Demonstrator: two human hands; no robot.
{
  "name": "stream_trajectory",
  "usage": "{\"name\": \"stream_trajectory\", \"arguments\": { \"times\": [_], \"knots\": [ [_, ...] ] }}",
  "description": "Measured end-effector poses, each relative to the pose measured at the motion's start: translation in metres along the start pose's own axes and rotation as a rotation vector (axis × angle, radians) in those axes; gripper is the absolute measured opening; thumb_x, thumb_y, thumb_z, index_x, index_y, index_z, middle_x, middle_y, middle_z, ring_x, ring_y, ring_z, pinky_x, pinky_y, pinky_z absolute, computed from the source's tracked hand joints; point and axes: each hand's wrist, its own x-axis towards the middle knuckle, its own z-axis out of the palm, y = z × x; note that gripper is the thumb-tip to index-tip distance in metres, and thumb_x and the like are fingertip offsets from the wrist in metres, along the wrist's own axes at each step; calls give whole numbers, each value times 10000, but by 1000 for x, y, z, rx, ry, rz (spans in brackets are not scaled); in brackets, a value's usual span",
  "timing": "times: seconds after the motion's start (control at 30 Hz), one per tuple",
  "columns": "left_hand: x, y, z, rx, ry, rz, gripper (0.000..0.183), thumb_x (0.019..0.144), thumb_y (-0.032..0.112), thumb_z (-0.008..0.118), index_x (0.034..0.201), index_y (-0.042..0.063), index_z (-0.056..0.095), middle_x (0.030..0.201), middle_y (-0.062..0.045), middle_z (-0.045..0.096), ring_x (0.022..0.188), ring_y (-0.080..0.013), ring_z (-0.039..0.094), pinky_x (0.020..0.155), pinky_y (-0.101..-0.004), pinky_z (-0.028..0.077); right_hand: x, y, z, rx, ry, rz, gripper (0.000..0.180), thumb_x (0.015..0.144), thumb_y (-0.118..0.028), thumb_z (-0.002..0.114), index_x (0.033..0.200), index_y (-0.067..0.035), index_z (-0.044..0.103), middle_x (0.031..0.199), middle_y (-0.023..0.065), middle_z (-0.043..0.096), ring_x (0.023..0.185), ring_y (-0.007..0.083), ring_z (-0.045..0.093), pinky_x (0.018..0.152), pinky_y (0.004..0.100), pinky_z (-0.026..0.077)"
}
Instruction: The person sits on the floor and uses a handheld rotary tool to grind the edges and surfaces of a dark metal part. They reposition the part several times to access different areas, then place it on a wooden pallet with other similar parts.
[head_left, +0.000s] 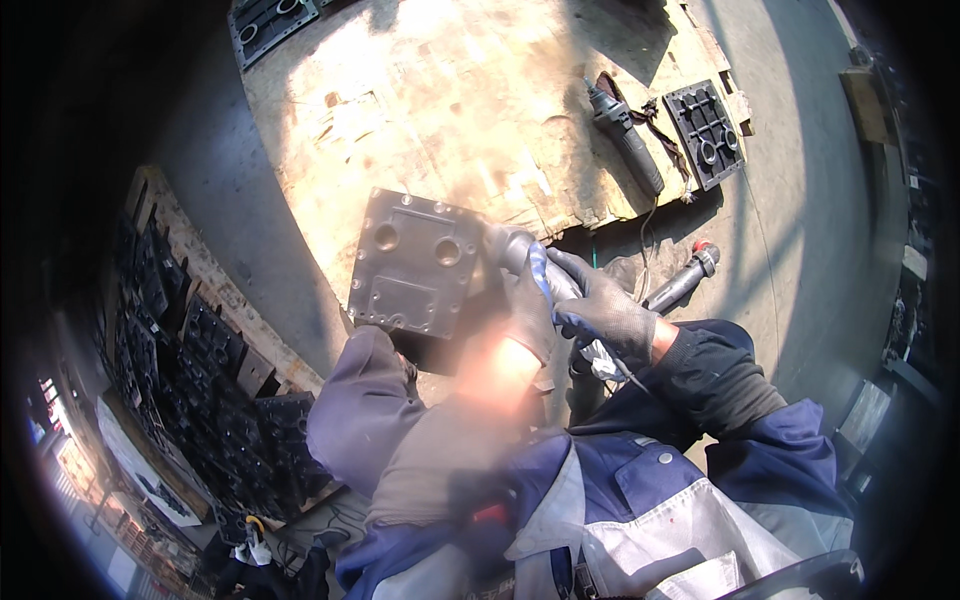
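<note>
Both gloved hands hold an angle grinder (561, 281). My left hand (531, 311) grips it near its head; my right hand (611, 307) is wrapped round the body behind. The grinder's head points left, at the right edge of a dark metal plate (409, 259) with two round holes and a row of bosses along its rim. Whether the disc touches that edge cannot be told, as haze and glare blur the spot. The plate lies at the near left corner of a wooden worktop (450, 142).
A die grinder (626, 139) lies on the worktop beside a ribbed metal plate (703, 135). Another grinder (682, 279) with a red part rests below the edge. A similar casting (270, 26) sits far left. Pallets of dark castings (202, 352) stand left; a co-worker's gloved hands (253, 551) show lower left.
</note>
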Motion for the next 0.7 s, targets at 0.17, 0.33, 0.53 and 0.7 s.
{"name": "stream_trajectory", "arguments": {
  "times": [0.17, 0.33, 0.53, 0.7],
  "knots": [
    [-5, 30, -5, -60, -128, -208, 324, 1129, 216, 470, 1393, 32, 515, 1342, -139, 539, 1306, -250, 550, 1127, -358, 468, 3, 15, 5, -24, 57, -93, 726, 1069, -528, 634, 1654, -130, 470, 949, 89, 717, 612, 133, 637, 548, 323, 550],
    [-5, 18, 2, -174, -2, -213, 277, 1116, 255, 510, 1300, 51, 543, 1191, -101, 561, 1139, -220, 594, 1001, -346, 509, -5, 8, 1, 49, -8, -7, 821, 976, -197, 680, 1699, -34, 327, 1303, 137, 627, 1017, 147, 633, 855, 303, 550],
    [-4, 17, -12, -341, 43, -287, 683, 1026, 316, 767, 1537, -22, 463, 1245, -190, 686, 1009, -259, 739, 847, -374, 628, -14, -7, -6, 18, -195, -131, 938, 934, -46, 700, 1747, -48, 231, 1473, 152, 577, 1172, 152, 635, 956, 304, 560],
    [-1, 26, -15, -304, 115, -357, 597, 1058, 384, 728, 1442, -39, 556, 1186, -180, 711, 984, -249, 756, 823, -373, 639, -5, -6, 3, 86, -182, -102, 936, 896, -18, 678, 1739, -67, 274, 1476, 143, 577, 1162, 148, 635, 948, 300, 562]
  ]
}}
